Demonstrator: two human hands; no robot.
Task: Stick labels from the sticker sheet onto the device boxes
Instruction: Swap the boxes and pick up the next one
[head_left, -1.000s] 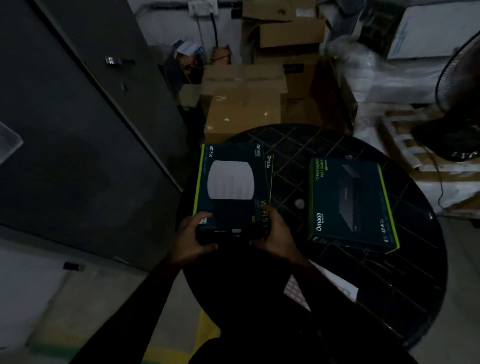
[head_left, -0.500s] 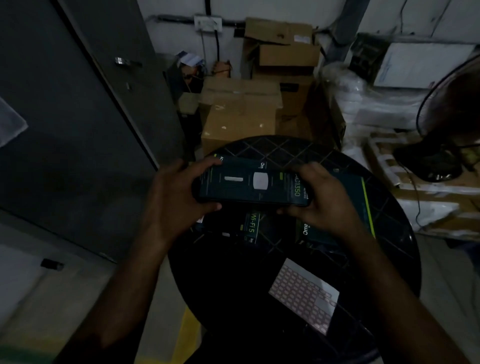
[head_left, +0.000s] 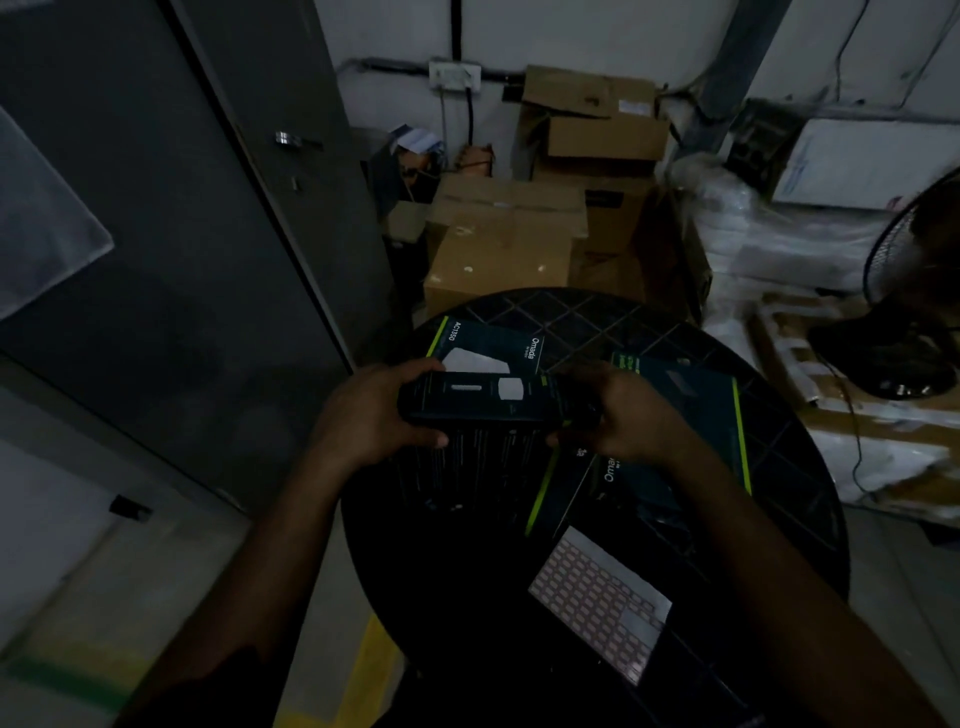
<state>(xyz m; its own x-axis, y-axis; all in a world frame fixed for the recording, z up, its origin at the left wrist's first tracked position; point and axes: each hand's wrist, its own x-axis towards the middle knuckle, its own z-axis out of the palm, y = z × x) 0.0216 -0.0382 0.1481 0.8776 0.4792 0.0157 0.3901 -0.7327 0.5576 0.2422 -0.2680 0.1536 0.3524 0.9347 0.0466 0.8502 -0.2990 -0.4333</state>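
My left hand (head_left: 371, 418) and my right hand (head_left: 626, 418) grip the two ends of a dark device box (head_left: 488, 400), held tilted above the round black table (head_left: 779, 519). Its narrow side and its fine-print underside face me. Behind it a second dark box marked AC1350 (head_left: 485, 345) lies flat on the table. A third dark box with a green edge (head_left: 696, 415) lies to the right, partly hidden by my right hand. The sticker sheet (head_left: 597, 597), white with rows of small labels, lies on the near right of the table.
A grey metal door (head_left: 182, 260) stands close on the left. Brown cardboard cartons (head_left: 504, 244) are stacked beyond the table's far edge. Wrapped white goods and a standing fan (head_left: 904, 312) fill the right side. A yellow floor line (head_left: 363, 670) runs near the table's base.
A second ago both hands held the near edge of the box lying on the table. They have lifted it and turned it so its side and underside face me.
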